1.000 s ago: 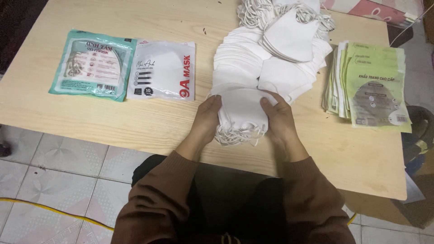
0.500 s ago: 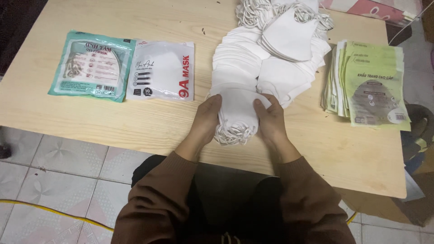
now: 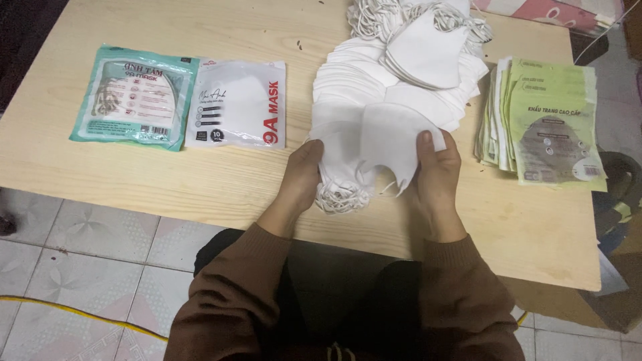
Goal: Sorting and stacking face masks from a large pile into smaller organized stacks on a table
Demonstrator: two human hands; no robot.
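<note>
Step in hand, as I read it: squaring up a small batch of white masks (image 3: 374, 150) pulled from the near end of the long fanned stack (image 3: 374, 87) — both hands on it at the table's (image 3: 221, 194) near edge.

Left hand (image 3: 304, 177): fingers curled about halfway, thumb on top, clamping the batch's left side. Loose ear loops (image 3: 341, 198) bunch out just below it.

Right hand (image 3: 435, 170): fingers nearly straight and together, pressed flat against the right edge, thumb over the top mask. Firm 2-sided hold, not a pinch.

Next move likely calls for keeping that squeeze even so the batch doesn't splay, and keeping the loops clear of snagging.

Further out — flat green pouches (image 3: 548, 124) stacked to the right, well apart from the hands. To the left, 2 sealed packs side by side: a white pack (image 3: 237, 103) and a teal pack (image 3: 134, 97). At the far end, another mask pile (image 3: 428, 40) with tangled loops sits on top of the stack.
</note>
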